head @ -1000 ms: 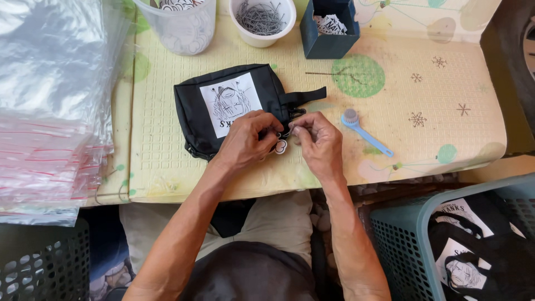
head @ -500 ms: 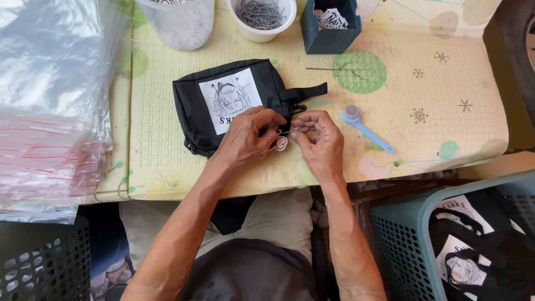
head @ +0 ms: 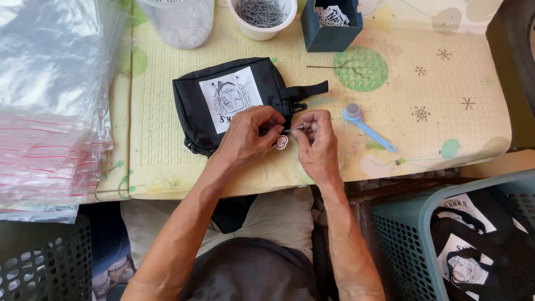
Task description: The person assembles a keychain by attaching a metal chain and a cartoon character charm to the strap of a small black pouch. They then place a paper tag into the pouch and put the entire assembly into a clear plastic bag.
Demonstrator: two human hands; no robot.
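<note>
Black fabric pouch (head: 223, 106): we have it lying flat on the pale yellow mat (head: 446, 72), white drawn patch facing up, strap tab pointing right, its lower right corner under our fingers.
Left hand (head: 245, 136): we curl it over the pouch's corner, fingers pinched narrow, seemingly pinning the bag down so it can't slide.
Right hand (head: 317, 142): we close thumb and forefinger on a thin metal ball chain (head: 294, 129), held taut between the two hands, probably to keep the tiny links under control.
Charm (head: 282, 142): small, white and rounded, dangling off the chain just beside the pouch edge, between our hands.
Blue brush (head: 368, 127): near our right hand, bristle head up, handle slanting away, apart from the pouch.
White cup (head: 262, 17): at the far edge, full of thin metal chains or pins; we cannot tell which.
Dark blue box (head: 331, 22): beside the cup, holding small printed pieces.
Clear plastic tub (head: 178, 22): left of the cup.
Zip bags (head: 50, 111): a glossy stack well off to our left.
Teal basket (head: 446, 245): low on our right, with matching black pouches inside.
</note>
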